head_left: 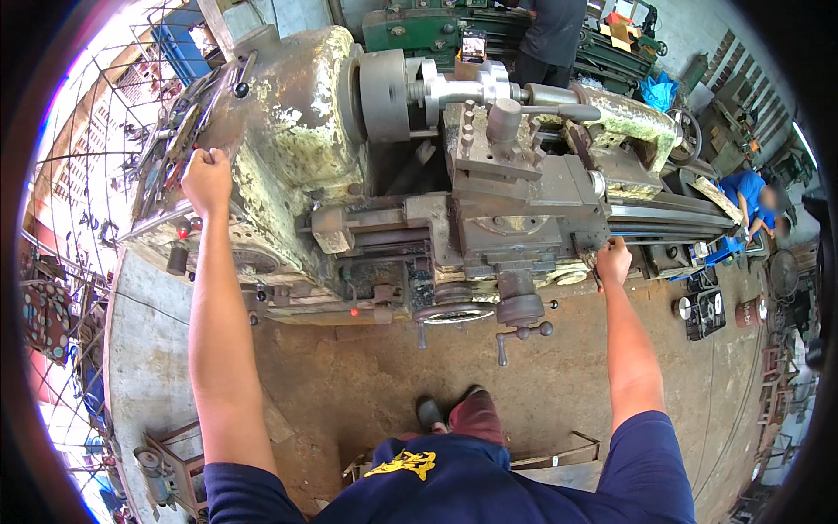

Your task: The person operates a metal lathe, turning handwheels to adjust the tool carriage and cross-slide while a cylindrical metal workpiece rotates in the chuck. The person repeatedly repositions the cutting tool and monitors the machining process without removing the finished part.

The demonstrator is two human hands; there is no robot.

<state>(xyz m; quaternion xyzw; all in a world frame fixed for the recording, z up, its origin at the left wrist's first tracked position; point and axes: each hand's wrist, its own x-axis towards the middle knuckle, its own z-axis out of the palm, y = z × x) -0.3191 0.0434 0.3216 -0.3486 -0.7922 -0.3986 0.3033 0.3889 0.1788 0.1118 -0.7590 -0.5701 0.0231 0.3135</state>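
A large worn metal lathe with flaking pale paint spans the view. At the left, my left hand (208, 181) is closed in a fist against the front of its headstock (288, 105); what lies inside the fingers is hidden. My right hand (614, 260) is closed around a dark lever at the right side of the carriage (511, 231). A grey chuck (383, 96) and a shiny stepped metal workpiece (467, 86) sit between headstock and tailstock (628, 122). In front of the workpiece stands the square tool post (499, 144).
A handwheel (454, 313) and a cross-slide crank handle (524, 333) jut toward me. Loose tools (179, 131) lie on the headstock. Behind stands a green machine (406, 31) with a person in dark clothes (552, 39). Another person in blue (746, 194) is at far right, near a black crate (705, 314).
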